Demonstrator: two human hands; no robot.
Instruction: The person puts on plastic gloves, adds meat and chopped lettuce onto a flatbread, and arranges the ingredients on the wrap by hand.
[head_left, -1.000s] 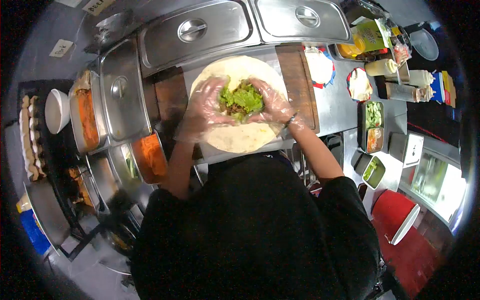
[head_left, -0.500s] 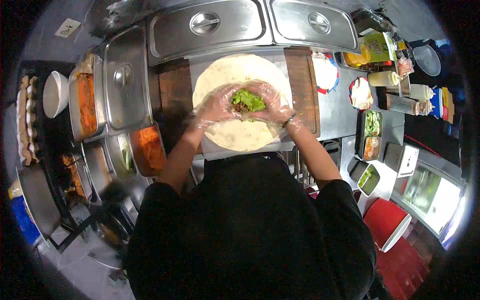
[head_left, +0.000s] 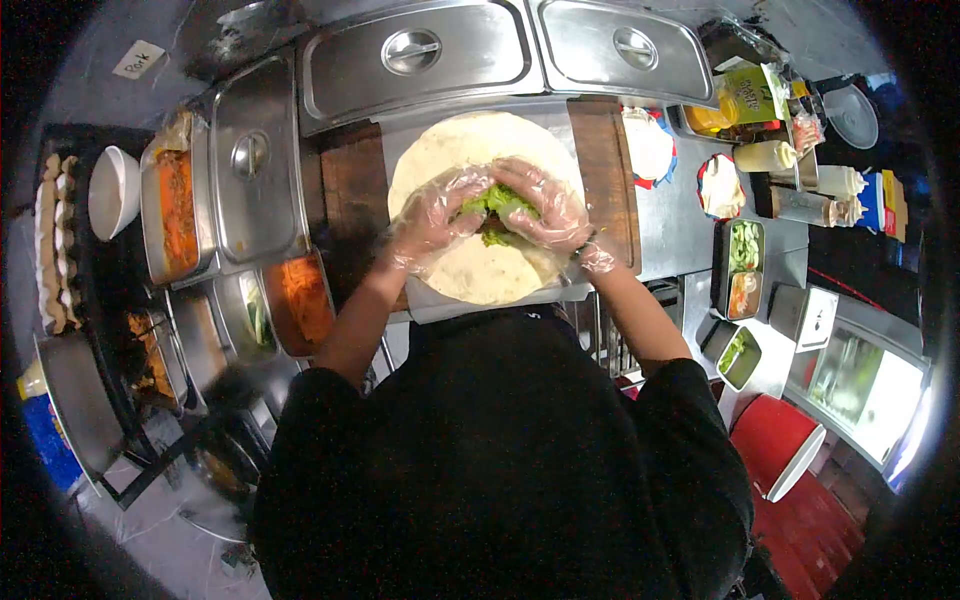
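A large round flatbread [head_left: 480, 275] lies on white paper [head_left: 440, 312] over a dark wooden board [head_left: 607, 180]. Green lettuce [head_left: 505, 200] is heaped at its middle; the dark filling seen under it before is now mostly hidden. My left hand [head_left: 440, 212], in a clear plastic glove, curves round the left side of the heap. From the right, my right hand [head_left: 548, 208], gloved too, wraps over the lettuce with its fingertips near those of the left. Both hands press the lettuce between them.
Lidded steel pans [head_left: 420, 55] line the back. Left are another lidded pan [head_left: 255, 160], trays of orange shreds [head_left: 300, 300] and a white bowl [head_left: 115, 193]. On the right stand squeeze bottles [head_left: 765, 156], a vegetable container [head_left: 742, 268] and a red bucket [head_left: 775, 445].
Both hands have drawn inward round the lettuce, and their fingers now cover more of it. The heap looks smaller and tighter than a second ago.
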